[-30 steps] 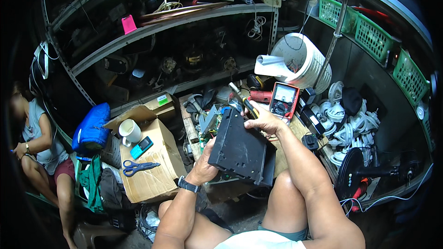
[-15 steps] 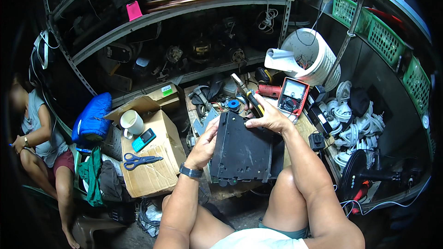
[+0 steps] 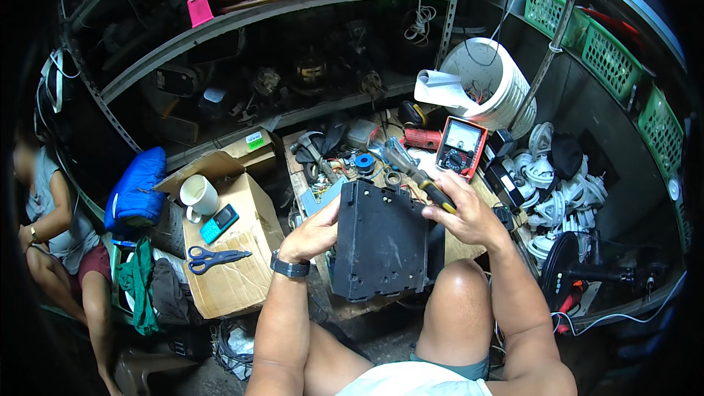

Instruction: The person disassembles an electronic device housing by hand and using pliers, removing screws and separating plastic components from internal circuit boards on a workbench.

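A flat black box-shaped case [image 3: 385, 242], scuffed on top and with small holes and notches along its edges, stands tilted in front of me over the bench edge. My left hand [image 3: 314, 237] is closed on its left side, the fingertips hidden behind it. In my right hand [image 3: 469, 211] is a pair of pliers [image 3: 438, 196] with black and yellow handles; their metal jaws point up and left, past the case's far right corner. That hand is just right of the case and seems apart from it.
A red-framed analog multimeter [image 3: 462, 148], a blue spool [image 3: 364, 163] and a hammer [image 3: 315, 149] lie beyond the case. Leftward, a cardboard box [image 3: 242, 279] bears scissors, a phone and a mug. White plastic parts [image 3: 546, 198] are heaped at right. Another person [image 3: 55, 205] sits far left.
My right hand has come off the case's far right corner and moved right and nearer, taking the pliers along. My left hand still holds the case, which has shifted slightly in view.
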Available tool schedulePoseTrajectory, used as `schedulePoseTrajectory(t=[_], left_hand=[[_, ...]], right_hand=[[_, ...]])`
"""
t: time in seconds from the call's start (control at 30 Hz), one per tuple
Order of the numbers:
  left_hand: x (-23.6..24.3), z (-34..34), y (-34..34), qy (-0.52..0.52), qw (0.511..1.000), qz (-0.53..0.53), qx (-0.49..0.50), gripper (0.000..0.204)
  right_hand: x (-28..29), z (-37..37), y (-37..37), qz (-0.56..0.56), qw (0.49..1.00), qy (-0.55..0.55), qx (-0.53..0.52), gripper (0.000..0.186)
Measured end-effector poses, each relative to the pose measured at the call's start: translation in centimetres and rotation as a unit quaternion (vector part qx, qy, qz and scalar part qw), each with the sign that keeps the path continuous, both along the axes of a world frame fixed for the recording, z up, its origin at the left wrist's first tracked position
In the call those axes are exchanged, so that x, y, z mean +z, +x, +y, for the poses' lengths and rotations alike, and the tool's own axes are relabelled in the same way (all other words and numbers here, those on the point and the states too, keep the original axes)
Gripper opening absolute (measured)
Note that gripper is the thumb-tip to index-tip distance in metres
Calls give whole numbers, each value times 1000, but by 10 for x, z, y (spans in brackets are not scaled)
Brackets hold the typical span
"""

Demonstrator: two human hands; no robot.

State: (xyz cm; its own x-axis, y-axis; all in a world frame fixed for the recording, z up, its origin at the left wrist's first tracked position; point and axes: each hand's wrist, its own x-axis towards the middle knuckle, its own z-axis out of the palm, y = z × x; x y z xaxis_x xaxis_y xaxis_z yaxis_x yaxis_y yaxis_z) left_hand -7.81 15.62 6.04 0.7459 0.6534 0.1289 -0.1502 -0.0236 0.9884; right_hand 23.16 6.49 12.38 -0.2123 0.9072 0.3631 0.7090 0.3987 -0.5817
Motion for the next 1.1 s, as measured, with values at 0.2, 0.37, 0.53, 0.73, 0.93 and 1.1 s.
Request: schedulePoseTrajectory(t=[0.2,0.37,0.53,0.73,0.93,1.1], left_hand=[[0,0,1,-51,999,-6,1,58],[0,0,9,-63,997,-15,29,61],[-4,0,12,-45,997,-35,52,54],[-2,2,13,-39,997,-45,48,50],[1,2,7,-55,998,-9,40,47],[7,-1,5,-36,999,12,38,42]], right_hand=[[4,-43,19,-173,984,47,-17,43],[5,-54,19,-226,973,43,-29,43],[-1,-43,23,-252,963,93,-27,44],[-19,-21,34,-221,970,105,-2,46],[-22,-10,36,-229,965,125,22,45],[-16,-7,36,-261,956,130,33,41]])
